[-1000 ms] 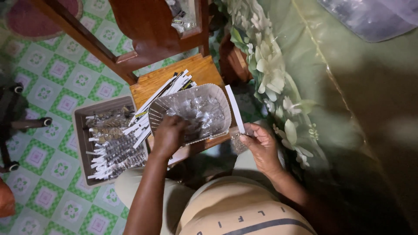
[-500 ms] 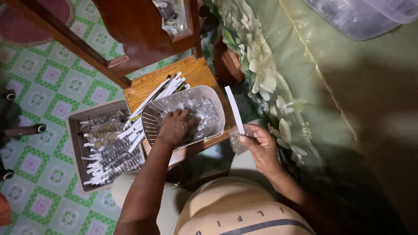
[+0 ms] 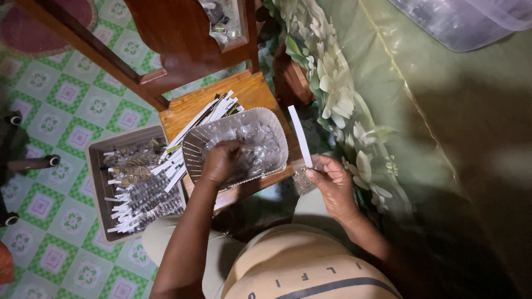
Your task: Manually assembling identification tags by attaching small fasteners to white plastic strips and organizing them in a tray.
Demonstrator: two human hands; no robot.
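Note:
My left hand [image 3: 223, 160] reaches into a pale plastic basket [image 3: 277, 124] full of small clear packets, its fingers closed among them. My right hand [image 3: 331, 182] pinches a small clear packet [image 3: 303, 178] with a long white paper strip [image 3: 300, 135] standing up from it, just right of the basket. The basket rests on a low wooden stool [image 3: 252, 91], on top of a sheaf of white strips [image 3: 213, 111].
A grey tray [image 3: 97, 152] with several finished packets and white strips lies on the green patterned floor [image 3: 50, 94] to the left. A wooden chair frame [image 3: 183, 39] stands behind the stool. A green floral bedcover [image 3: 399, 111] fills the right side. A clear plastic bag [image 3: 465, 19] lies at the top right.
My left hand has stayed in the basket, shifting slightly among the packets. My right hand keeps the packet and strip in the same place.

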